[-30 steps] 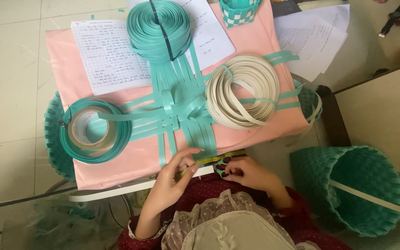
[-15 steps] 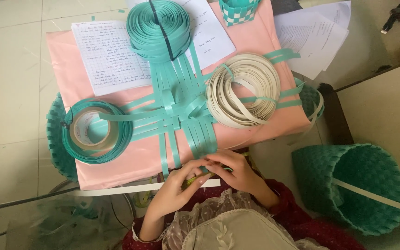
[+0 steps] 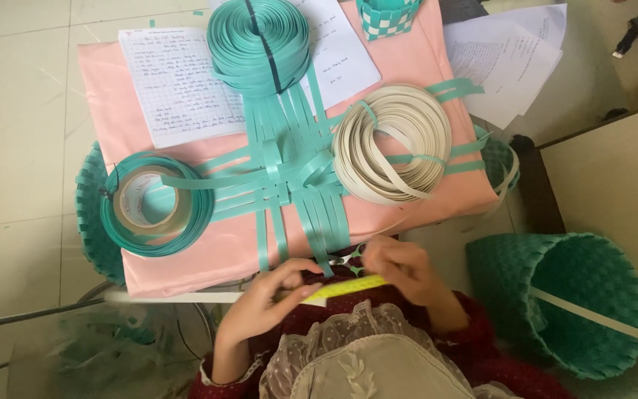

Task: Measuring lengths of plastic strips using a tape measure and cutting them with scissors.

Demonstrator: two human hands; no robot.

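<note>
Directly at the near edge of the pink-covered table (image 3: 112,81), a yellow measuring tape (image 3: 348,287) is held between the two hands, its long axis running left to right with a slight upward tilt toward the right. At its left end it is pinched by the fingers of the left hand (image 3: 271,292); at its right end it is gripped by the right hand (image 3: 400,270), whose fingers are curled over it. Both hands touch the tape, so neither is nearer, and the tape lies just below the free ends of the teal strips (image 3: 319,222) that hang over the table edge. A small pair of scissors (image 3: 354,255) seems to be seen by the right hand's fingertips, though whether it is held cannot be told.

The tape is seen as a narrow, flat, bright yellow band with fine markings, only a short span showing between the hands.

Further left on the cloth a teal strip coil (image 3: 156,203) is laid, with a roll of clear tape inside it. Behind the crossed strips a larger teal roll (image 3: 260,44) rests on written sheets (image 3: 179,85), and to the right a cream strip coil (image 3: 393,140) is set. On the floor at far right a woven teal basket (image 3: 563,295) lies on its side.
</note>
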